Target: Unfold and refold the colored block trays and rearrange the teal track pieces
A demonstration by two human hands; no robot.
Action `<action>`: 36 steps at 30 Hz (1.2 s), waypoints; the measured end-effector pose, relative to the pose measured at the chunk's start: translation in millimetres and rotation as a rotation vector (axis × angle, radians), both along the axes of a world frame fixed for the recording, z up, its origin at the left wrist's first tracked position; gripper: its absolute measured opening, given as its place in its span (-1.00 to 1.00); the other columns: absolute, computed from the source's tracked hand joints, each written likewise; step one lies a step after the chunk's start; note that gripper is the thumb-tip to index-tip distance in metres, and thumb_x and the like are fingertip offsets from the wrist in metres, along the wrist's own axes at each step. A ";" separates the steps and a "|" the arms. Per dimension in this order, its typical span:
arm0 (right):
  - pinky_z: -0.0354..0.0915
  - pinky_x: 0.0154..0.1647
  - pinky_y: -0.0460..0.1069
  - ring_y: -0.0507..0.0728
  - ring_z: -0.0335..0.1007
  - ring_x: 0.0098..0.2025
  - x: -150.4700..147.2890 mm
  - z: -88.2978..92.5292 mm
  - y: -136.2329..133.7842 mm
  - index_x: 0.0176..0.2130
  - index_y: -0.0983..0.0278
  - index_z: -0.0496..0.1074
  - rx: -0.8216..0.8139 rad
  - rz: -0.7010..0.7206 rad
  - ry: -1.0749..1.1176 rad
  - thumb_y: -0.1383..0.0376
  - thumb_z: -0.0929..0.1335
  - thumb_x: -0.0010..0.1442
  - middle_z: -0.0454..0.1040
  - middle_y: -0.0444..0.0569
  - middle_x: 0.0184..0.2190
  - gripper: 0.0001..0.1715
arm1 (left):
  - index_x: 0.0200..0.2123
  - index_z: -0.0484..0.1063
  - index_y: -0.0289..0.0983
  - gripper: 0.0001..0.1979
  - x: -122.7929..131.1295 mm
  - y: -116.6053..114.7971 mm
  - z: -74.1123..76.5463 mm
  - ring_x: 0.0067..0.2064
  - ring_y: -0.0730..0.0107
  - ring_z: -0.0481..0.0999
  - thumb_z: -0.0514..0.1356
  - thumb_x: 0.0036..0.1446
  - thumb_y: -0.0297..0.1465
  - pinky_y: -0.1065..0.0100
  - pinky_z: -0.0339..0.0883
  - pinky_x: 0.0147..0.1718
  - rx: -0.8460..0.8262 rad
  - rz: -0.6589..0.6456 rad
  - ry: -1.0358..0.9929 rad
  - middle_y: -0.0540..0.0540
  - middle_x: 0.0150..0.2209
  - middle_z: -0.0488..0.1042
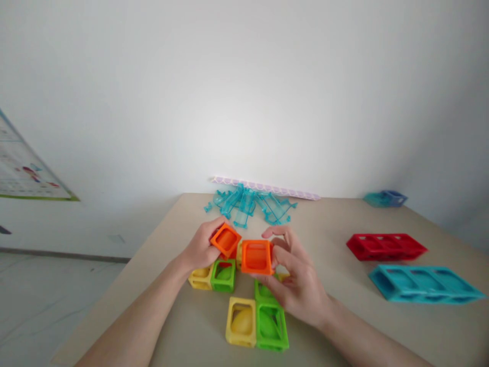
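My left hand (204, 244) is closed round an orange hollow block (226, 240), which is tilted. Just right of it, my right hand (294, 272) grips a second orange block (256, 257) by its right side, between fingers and thumb. Beneath my left hand a yellow block (200, 279) and a green block (223, 276) stand side by side on the table. Nearer to me are another yellow block (241, 322) and a green block (271, 325), touching each other. More yellow and green pieces are partly hidden behind my right hand.
Clear blue plastic track pieces (246, 203) lie in a heap at the back, before a patterned purple strip (267, 187) by the wall. On the right are a red three-cell block row (386, 246) and a teal one (426, 283). A dark blue block (394, 198) stands at the far right corner.
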State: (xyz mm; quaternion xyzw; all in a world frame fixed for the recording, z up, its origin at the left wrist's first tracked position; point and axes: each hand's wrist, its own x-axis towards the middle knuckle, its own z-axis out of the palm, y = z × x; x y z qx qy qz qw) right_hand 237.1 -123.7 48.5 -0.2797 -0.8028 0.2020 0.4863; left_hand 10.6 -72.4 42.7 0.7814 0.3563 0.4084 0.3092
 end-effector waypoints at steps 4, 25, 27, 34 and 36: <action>0.31 -0.21 -0.02 0.10 0.36 -0.19 -2.5 -0.6 2.8 -0.43 0.24 0.20 0.020 -0.020 -0.009 0.45 0.34 0.14 0.35 0.02 -0.16 -0.78 | -0.29 0.29 -0.26 -0.74 3.1 -4.4 5.4 -0.27 0.32 0.43 0.12 -0.12 -0.58 0.34 0.27 -0.24 0.066 -0.020 -0.003 -0.06 -0.27 0.44; 0.39 -0.25 0.03 0.15 0.37 -0.21 -2.3 -5.1 3.0 -0.32 0.24 0.54 0.154 -0.282 0.093 0.38 0.36 0.16 0.39 0.05 -0.25 -0.89 | -0.12 0.51 -0.31 -0.40 10.7 -3.3 7.0 -0.14 0.17 0.51 0.48 -0.29 -0.23 0.26 0.40 -0.15 -0.310 -0.119 -0.424 -0.19 -0.15 0.51; 0.40 -0.27 0.02 0.14 0.37 -0.22 -3.2 -4.7 2.4 -0.33 0.24 0.54 0.150 -0.240 0.065 0.37 0.36 0.17 0.38 0.05 -0.24 -0.88 | -0.26 0.56 -0.32 -0.60 11.4 -0.8 5.5 -0.12 0.19 0.50 0.42 -0.15 -0.20 0.27 0.38 -0.11 -0.227 -0.027 -0.410 -0.19 -0.14 0.51; 0.42 -0.29 -0.03 0.11 0.39 -0.20 -3.5 -5.3 2.1 -0.31 0.25 0.53 0.161 -0.199 0.008 0.40 0.33 0.19 0.37 0.07 -0.16 -0.85 | -0.25 0.58 -0.32 -0.69 8.0 -3.7 3.1 -0.26 0.25 0.53 0.23 0.11 -0.20 0.31 0.45 -0.35 -0.338 -0.130 -0.320 -0.20 -0.15 0.53; 0.42 -0.26 -0.02 0.12 0.39 -0.17 -2.7 -6.5 2.8 -0.32 0.26 0.52 0.179 -0.192 0.009 0.42 0.33 0.19 0.36 0.09 -0.11 -0.85 | -0.32 0.59 -0.33 -0.68 7.2 -5.1 4.7 -0.42 0.35 0.50 0.20 0.14 -0.18 0.38 0.40 -0.49 -0.352 -0.111 -0.269 -0.13 -0.34 0.54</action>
